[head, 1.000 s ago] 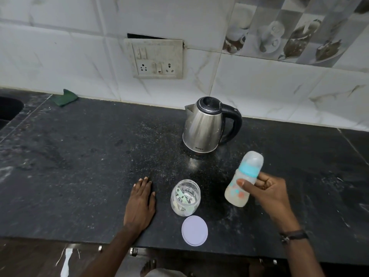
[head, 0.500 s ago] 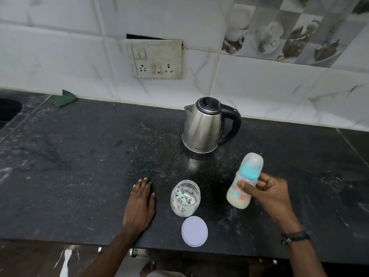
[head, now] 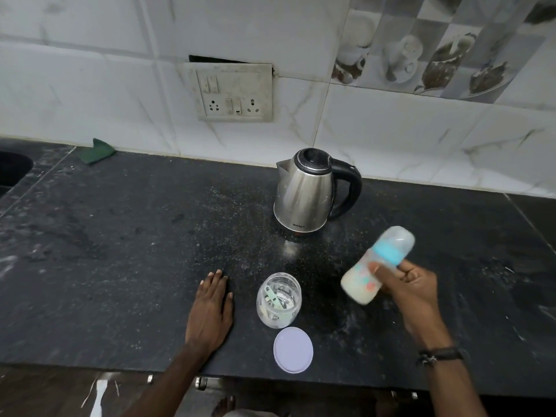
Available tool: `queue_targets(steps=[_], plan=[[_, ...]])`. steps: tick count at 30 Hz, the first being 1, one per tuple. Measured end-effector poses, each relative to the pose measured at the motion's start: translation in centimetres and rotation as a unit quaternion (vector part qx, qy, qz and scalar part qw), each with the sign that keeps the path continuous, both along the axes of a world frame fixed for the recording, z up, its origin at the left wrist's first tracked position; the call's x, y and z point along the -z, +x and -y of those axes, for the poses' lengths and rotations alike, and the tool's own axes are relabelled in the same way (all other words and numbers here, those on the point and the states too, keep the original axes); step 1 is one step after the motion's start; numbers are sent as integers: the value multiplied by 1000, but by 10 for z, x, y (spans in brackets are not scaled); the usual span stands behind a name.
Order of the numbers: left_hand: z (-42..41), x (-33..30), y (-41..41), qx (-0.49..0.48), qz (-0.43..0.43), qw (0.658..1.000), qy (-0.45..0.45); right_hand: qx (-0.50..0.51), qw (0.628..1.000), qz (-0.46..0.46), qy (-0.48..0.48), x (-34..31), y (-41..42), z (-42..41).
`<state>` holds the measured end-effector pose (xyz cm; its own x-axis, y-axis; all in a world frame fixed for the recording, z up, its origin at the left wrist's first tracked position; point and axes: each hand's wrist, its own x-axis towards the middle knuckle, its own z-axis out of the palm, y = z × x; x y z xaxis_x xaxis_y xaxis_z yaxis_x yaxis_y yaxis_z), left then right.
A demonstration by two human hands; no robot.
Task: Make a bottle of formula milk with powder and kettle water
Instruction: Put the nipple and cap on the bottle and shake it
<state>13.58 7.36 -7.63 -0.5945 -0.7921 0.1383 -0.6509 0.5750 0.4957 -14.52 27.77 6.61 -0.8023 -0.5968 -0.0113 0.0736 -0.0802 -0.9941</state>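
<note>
My right hand [head: 412,291] grips a capped baby bottle [head: 377,264] with a blue collar and milky liquid inside; it is tilted, top leaning right, and blurred, held above the black counter [head: 120,251]. My left hand [head: 210,311] lies flat, palm down, on the counter left of an open clear powder jar [head: 278,300] with a scoop inside. The jar's lilac lid [head: 293,350] lies by the front edge. A steel kettle [head: 310,194] with a black handle stands behind, lid closed.
A tiled wall with a socket panel [head: 233,91] runs behind the counter. A green cloth [head: 97,150] lies at the back left, beside a sink edge [head: 12,170]. The counter's front edge is just under my wrists.
The bottle in my right hand has tipped further to the right and blurred, moving back and forth in my grip. My left hand, the jar, lid and kettle have stayed put.
</note>
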Motion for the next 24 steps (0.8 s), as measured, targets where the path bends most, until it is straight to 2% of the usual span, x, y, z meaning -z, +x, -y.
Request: queue_targets(steps=[2,5,7,9,12,15,18,21,24], plan=[[0,0,-1,-2,4,1000,4,16,999,21,-33,-2,-5,-2],[-1,0,0,-2,6,1000,3,-90,994,-30,53,-4,-10,-6],[0,-1,1,-1,4,1000,3,-67,995,-50,48,-2,-15,-9],[0,-2,0,-2,5,1000,6,-36,999,-20,15,-3,-20,-12],[-2,-3,-1,0,6,1000,5,-100,992,-49,53,-5,-26,-15],[-2,-5,0,-1,3,1000,7,-58,997,-31,33,-7,-29,-16],[-3,-6,0,-1,-1,1000,8,-100,992,-32,67,-7,-28,-16],[-2,-6,0,-2,-2,1000,9,-44,999,-1,17,-4,-29,-16],[-2,-6,-1,-1,-2,1000,9,-79,996,2,45,-5,-26,-15]])
